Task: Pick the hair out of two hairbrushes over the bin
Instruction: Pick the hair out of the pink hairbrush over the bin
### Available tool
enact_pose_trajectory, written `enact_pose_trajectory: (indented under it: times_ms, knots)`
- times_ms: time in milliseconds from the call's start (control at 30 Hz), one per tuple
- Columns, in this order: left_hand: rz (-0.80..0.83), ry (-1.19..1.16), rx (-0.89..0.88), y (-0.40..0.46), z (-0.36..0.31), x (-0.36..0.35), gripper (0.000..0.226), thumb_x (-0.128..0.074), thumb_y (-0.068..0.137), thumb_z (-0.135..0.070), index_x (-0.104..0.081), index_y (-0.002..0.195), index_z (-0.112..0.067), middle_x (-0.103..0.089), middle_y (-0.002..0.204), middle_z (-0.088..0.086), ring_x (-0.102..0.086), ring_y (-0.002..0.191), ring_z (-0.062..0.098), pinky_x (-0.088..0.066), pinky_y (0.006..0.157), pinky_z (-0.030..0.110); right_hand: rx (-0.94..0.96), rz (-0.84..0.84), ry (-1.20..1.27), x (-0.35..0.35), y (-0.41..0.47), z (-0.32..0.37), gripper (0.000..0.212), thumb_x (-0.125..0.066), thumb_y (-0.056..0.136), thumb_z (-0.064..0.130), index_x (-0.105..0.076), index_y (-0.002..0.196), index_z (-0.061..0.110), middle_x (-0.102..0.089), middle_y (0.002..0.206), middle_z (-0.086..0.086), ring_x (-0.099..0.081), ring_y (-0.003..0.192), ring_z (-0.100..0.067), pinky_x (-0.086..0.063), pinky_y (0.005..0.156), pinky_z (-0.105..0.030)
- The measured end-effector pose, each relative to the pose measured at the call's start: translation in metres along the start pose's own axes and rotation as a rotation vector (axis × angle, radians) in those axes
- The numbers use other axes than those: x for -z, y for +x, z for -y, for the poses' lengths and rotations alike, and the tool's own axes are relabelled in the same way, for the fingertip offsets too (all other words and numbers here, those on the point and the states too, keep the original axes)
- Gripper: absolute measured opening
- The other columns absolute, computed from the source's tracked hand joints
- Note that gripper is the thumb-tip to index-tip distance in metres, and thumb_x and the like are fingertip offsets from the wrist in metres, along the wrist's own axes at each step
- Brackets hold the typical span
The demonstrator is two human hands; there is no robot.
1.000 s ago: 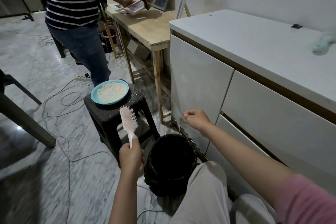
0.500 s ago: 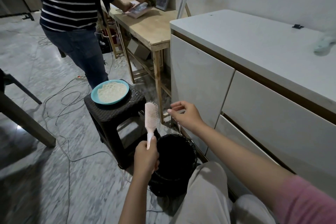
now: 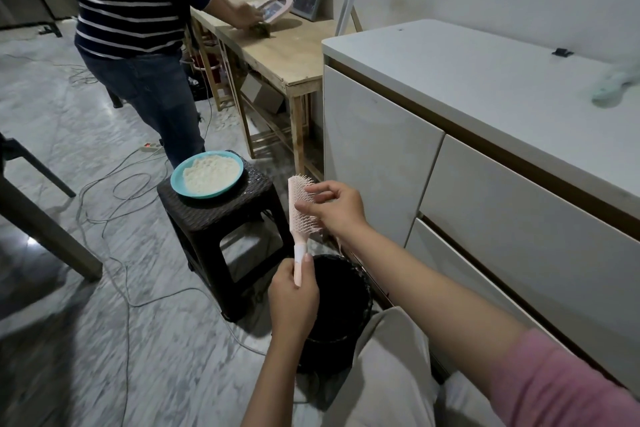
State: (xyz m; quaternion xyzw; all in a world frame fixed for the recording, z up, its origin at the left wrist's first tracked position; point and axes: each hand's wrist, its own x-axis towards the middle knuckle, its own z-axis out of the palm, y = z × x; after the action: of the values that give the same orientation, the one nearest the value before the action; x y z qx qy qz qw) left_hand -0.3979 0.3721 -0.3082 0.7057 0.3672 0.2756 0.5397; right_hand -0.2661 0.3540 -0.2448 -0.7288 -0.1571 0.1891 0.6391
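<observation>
Pink plastic, the hairbrush (image 3: pixel 300 208) stands upright in the air above the black bin (image 3: pixel 337 308), which sits on the floor between the dark stool (image 3: pixel 221 218) and the white cabinet (image 3: pixel 381 163). The left hand (image 3: pixel 292 295) is closed around the handle from below. The right hand (image 3: pixel 332 206) has its fingers curled into the bristles, pinching there; whether hair is caught I cannot tell. To do this well, I think the pull should go along the bristles toward their tips, with the head kept over the bin so loose hair falls inside.
</observation>
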Motion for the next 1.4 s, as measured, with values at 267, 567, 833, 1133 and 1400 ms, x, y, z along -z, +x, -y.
enact_pose_trajectory:
  times_ms: [267, 567, 833, 1133, 1400]
  knots:
    - [0.095, -0.168, 0.026, 0.002, 0.010, 0.004, 0.040, -0.051, 0.089, -0.045, -0.040, 0.065, -0.016, -0.037, 0.051, 0.004, -0.033, 0.042, 0.017, -0.029, 0.042, 0.027, 0.083, 0.060, -0.101, 0.004, 0.001, 0.008, 0.019, -0.083, 0.065, 0.010, -0.068, 0.076, 0.015, -0.056, 0.067, 0.001, -0.057, 0.066, -0.015, -0.056, 0.073, -0.037]
    - [0.125, -0.113, -0.019, 0.005, 0.005, 0.013, 0.039, -0.052, 0.093, -0.041, -0.042, 0.065, -0.017, -0.036, 0.052, 0.001, -0.033, 0.042, 0.017, -0.029, 0.044, 0.031, 0.314, 0.049, -0.449, 0.011, 0.002, 0.020, 0.015, -0.064, 0.078, -0.003, -0.073, 0.086, 0.007, -0.062, 0.070, -0.005, -0.056, 0.062, -0.012, -0.045, 0.062, -0.021]
    - [0.159, 0.097, 0.028, 0.011, 0.002, 0.022, 0.039, -0.050, 0.096, -0.037, -0.042, 0.066, -0.013, -0.042, 0.055, 0.003, -0.039, 0.043, 0.016, -0.033, 0.040, 0.026, 0.443, 0.174, -0.894, 0.023, 0.003, 0.017, 0.030, -0.052, 0.079, -0.004, -0.072, 0.100, 0.004, -0.071, 0.101, -0.017, -0.066, 0.095, -0.031, -0.053, 0.084, -0.033]
    - [0.036, -0.010, 0.245, 0.024, 0.010, 0.040, 0.036, -0.044, 0.099, -0.034, -0.053, 0.084, -0.003, -0.039, 0.055, 0.006, -0.034, 0.036, 0.014, -0.027, 0.036, 0.022, 0.232, 0.031, -0.577, 0.039, 0.007, -0.004, 0.020, -0.057, 0.080, -0.005, -0.074, 0.087, 0.003, -0.072, 0.086, -0.012, -0.065, 0.081, -0.019, -0.054, 0.080, -0.027]
    - [0.055, -0.176, 0.400, 0.022, -0.001, 0.048, 0.032, -0.044, 0.102, -0.033, -0.050, 0.087, -0.006, -0.039, 0.057, 0.006, -0.031, 0.040, 0.013, -0.024, 0.031, 0.018, 0.096, 0.011, -0.510, 0.044, 0.005, -0.022, 0.020, -0.077, 0.072, 0.008, -0.063, 0.059, 0.016, -0.066, 0.060, -0.004, -0.060, 0.055, -0.013, -0.045, 0.055, -0.019]
